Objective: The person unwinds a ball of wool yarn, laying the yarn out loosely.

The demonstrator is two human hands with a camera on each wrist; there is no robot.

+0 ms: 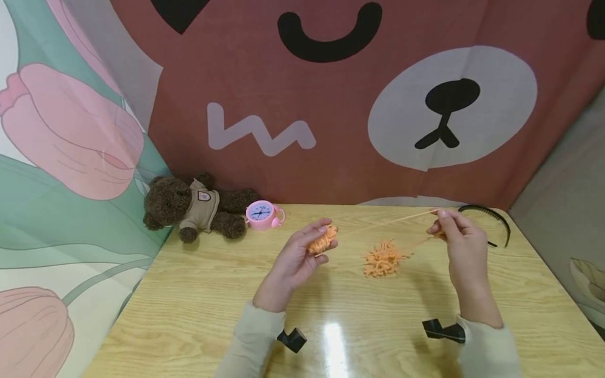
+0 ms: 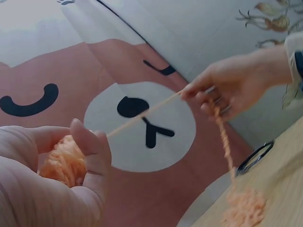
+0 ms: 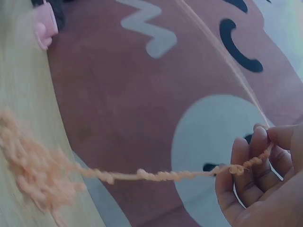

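My left hand [image 1: 302, 254] holds a small wound ball of orange yarn [image 1: 323, 240] between fingers and thumb, above the table. From that ball a strand of yarn [image 1: 392, 219] runs taut to my right hand [image 1: 460, 241], which pinches it between thumb and forefinger. In the right wrist view a curly length of yarn [image 3: 161, 176] crosses the right hand's fingers and leads down to a loose heap. That heap of crinkled orange yarn [image 1: 382, 260] lies on the table between the hands.
On the wooden table [image 1: 189, 315], a brown teddy bear [image 1: 203, 207] lies at the back left beside a pink alarm clock [image 1: 261, 214]. A black headband [image 1: 501, 223] rests at the back right, behind the right hand. A printed cloth [image 1: 331, 173] hangs behind the table.
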